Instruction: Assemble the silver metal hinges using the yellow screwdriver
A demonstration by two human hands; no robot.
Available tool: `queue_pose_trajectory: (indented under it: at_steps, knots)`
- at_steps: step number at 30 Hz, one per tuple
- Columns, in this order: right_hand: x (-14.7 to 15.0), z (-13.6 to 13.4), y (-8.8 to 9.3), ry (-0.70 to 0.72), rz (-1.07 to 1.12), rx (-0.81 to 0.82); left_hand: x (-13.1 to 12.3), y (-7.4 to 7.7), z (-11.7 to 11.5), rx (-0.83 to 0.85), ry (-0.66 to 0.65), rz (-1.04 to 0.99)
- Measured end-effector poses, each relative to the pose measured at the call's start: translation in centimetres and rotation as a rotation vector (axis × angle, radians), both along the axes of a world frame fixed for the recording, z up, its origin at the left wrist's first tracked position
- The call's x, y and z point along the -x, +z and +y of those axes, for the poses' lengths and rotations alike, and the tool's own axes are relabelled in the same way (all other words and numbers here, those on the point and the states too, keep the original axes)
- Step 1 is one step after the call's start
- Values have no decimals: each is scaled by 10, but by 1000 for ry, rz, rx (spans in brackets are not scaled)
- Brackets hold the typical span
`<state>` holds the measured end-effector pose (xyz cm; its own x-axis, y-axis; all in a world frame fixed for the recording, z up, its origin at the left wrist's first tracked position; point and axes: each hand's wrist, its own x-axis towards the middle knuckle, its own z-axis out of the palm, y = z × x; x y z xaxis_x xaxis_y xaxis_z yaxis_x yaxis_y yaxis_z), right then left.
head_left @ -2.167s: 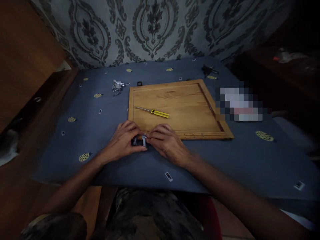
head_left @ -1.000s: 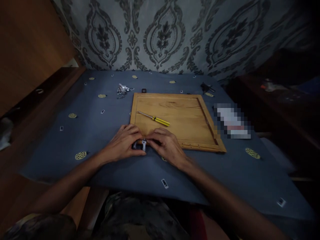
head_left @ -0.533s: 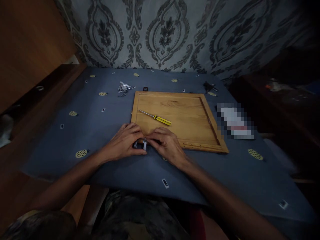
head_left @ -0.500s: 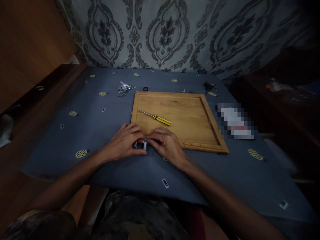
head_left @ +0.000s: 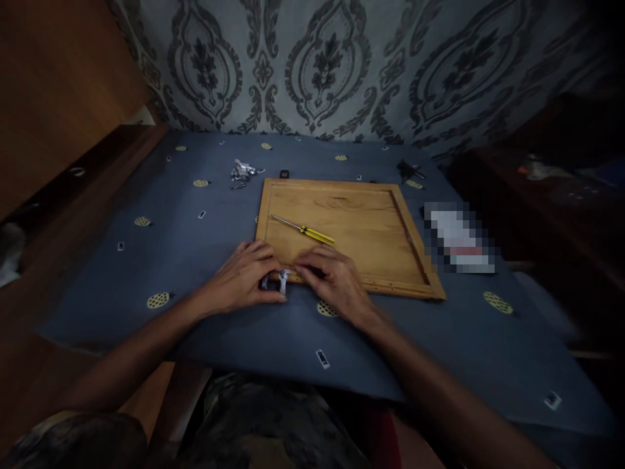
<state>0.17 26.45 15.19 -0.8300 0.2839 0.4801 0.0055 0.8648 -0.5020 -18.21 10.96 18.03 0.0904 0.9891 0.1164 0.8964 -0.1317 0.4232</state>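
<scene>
Wall: a grey fabric-like backdrop (head_left: pixel 325 71) with dark ornamental medallions filled the top of the frame.
Table: a blue-grey cloth (head_left: pixel 205 339) printed with yellow pineapples covered the surface across the middle.
Panel: a rectangular, honey-coloured wooden panel (head_left: pixel 342 228) with a raised border lay flat at the centre; small dark holes dotted its lower edge, right of the hands.
Blurred item: a pale, pixelated object (head_left: pixel 459 241) lay right of the panel, its details masked.
Left hand: the left hand (head_left: pixel 247 273) was curled at the panel's lower left, fingers above and thumb below, holding a silver metal fitting (head_left: pixel 283 281).
Right hand: the right hand (head_left: pixel 336 280) was just right of the fitting, thumb and forefinger close together; whether they pinched anything could not be told.
Screwdriver: a yellow-handled screwdriver with a thin metal shaft (head_left: pixel 307 231) rested on the panel's left half, tip toward upper left.
Metal pile: shiny silver metal pieces (head_left: pixel 243 171) sat in the upper left of the cloth.
Dark item: a black, irregular object (head_left: pixel 409 170) lay at the cloth's upper right.
Fitting: it stood at the panel's lower edge, just below mid-frame.
Black square: a small black squarish piece (head_left: pixel 284 174) lay just above the panel's upper left corner.
</scene>
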Motion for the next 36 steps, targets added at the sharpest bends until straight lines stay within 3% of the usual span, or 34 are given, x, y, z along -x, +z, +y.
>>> queue_pose_trajectory:
  at_steps: [6, 9, 13, 18, 20, 22, 24, 29, 36]
  knots:
    - [-4, 37, -2, -252, -34, -143, 0, -2, 0, -20, -1, -7]
    - [0, 47, -9, -255, -66, -136, 1, -2, 0, -16, -3, 6]
    - [0, 49, -11, -250, 51, -38, 1, 1, 0, 3, -11, 2]
    - [-12, 41, 26, -349, 324, 146, 1, -1, 0, 2, -10, 7]
    - [-15, 32, 46, -346, 573, 416, 1, -3, 0, -8, -9, 9]
    - [-15, 19, 61, -284, 625, 592, 1, -4, 0, -15, -5, 10]
    - [-14, 4, 68, -257, 605, 637, 2, -5, 0, -13, -2, 11]
    - [-11, -19, 58, -219, 547, 570, 2, -4, 1, 3, -3, 5]
    - [-5, -24, 41, -212, 591, 517, 1, -3, 1, 5, -3, 7]
